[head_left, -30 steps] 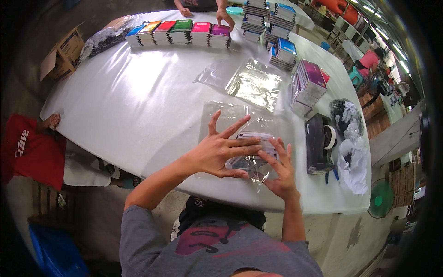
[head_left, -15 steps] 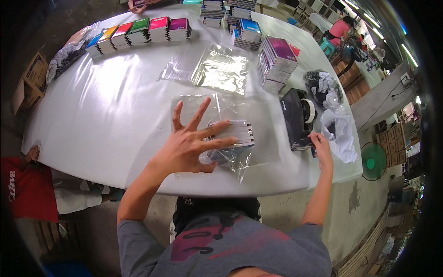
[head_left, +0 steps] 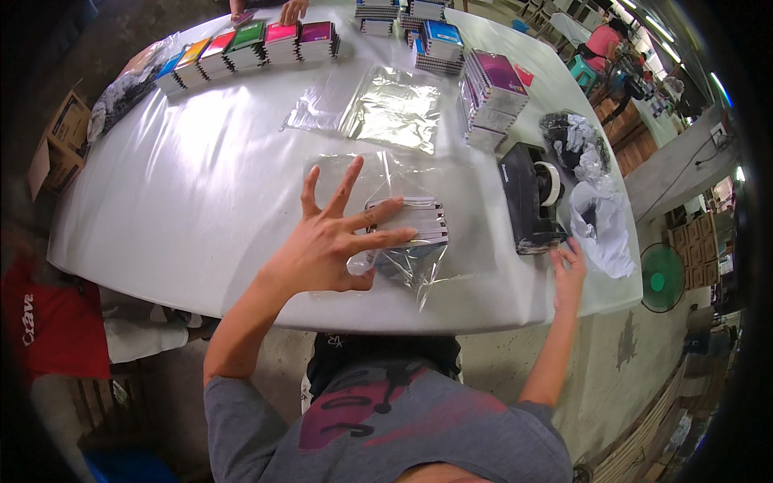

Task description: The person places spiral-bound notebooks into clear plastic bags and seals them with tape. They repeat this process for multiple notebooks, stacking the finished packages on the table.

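Observation:
My left hand (head_left: 330,240) is spread wide and presses down on a small stack of spiral notebooks (head_left: 419,221) wrapped in a clear plastic bag (head_left: 423,283). Its fingertips lie on the stack's white edges, with loose plastic spreading around them. On the right, my right hand (head_left: 568,270) is at the front end of a black tape dispenser (head_left: 522,197), which holds a white-cored roll of tape (head_left: 549,183). Its thumb and fingertips are pinched together there; whatever is between them is too small to make out.
Flat clear plastic bags (head_left: 394,109) lie beyond the wrapped stack. Notebook piles stand at the back, with a purple-topped pile (head_left: 493,92) nearer. Crumpled plastic (head_left: 600,229) lies right of the dispenser. A co-worker's hand (head_left: 294,11) is at the far edge; a person in red (head_left: 56,330) is at left.
My right hand has shifted slightly around the dispenser's front end, with its fingers turned. My left hand stays on the stack. A co-worker's hand now shows behind the far notebooks. The view has shifted slightly.

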